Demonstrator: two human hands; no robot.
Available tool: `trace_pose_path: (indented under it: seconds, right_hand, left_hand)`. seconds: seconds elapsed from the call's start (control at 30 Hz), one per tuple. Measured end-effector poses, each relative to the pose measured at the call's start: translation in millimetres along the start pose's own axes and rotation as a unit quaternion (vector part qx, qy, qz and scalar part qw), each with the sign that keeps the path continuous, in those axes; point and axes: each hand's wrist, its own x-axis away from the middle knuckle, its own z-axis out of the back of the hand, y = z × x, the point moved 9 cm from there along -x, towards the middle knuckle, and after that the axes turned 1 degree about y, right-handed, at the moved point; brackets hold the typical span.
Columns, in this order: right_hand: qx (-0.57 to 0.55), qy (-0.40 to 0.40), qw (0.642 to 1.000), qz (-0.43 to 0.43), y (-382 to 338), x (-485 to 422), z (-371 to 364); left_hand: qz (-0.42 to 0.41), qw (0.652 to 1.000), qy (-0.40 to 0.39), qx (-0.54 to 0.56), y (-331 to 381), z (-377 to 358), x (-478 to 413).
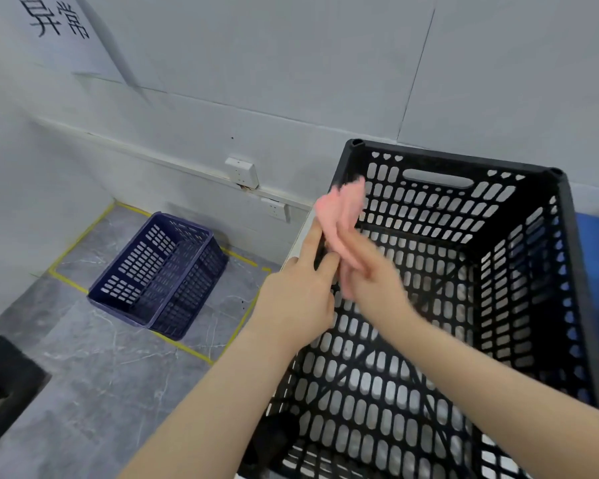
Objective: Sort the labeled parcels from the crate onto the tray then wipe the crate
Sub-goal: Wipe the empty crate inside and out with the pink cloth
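Pink cloth (339,216), motion-blurred, is pinched in the right grip (367,271) against the inner left wall of the black crate (567,257), towards its far corner. Just beside it, the left grip (298,288) curls over that same rim, apparently steadying it. No parcels show inside. The wall's long run lies nearer the person, open for wiping. A blue basket (159,274) sits well apart on the floor.
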Motion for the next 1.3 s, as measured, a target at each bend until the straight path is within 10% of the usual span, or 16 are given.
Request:
trace_pose_path:
  seconds: [0.23,0.53,0.77,1.03,1.17,1.3]
  right_hand:
    - [0.249,-0.046,0.967,-0.013,101.0,36.2,-61.0]
    - [0.119,-0.152,0.965,-0.175,64.8,54.4,-43.0]
    - [0.068,-0.102,0.992,0.014,-0.9,107.8,-67.7]
    - [0.475,-0.291,0.830,-0.037,128.0,119.1,-92.4]
    - [0.355,-0.354,0.864,-0.056,105.4,114.5,-95.1]
    - [-0.047,-0.278,0.950,-0.134,39.3,121.8,-87.1]
  left_hand:
    - [0.009,1.000,0.000,0.003,-1.0,0.3,-0.3]
    - [0.016,1.000,0.002,-0.019,-2.6,-2.4,-0.6]
    - [-0.005,0.999,0.016,0.038,-3.4,-2.1,-0.3]
    - [-0.002,1.000,0.010,0.001,-1.2,1.2,0.3]
    - [0.006,1.000,-0.001,0.002,-0.9,2.2,0.7]
    - [0.006,1.000,0.005,-0.007,-0.2,3.4,0.9]
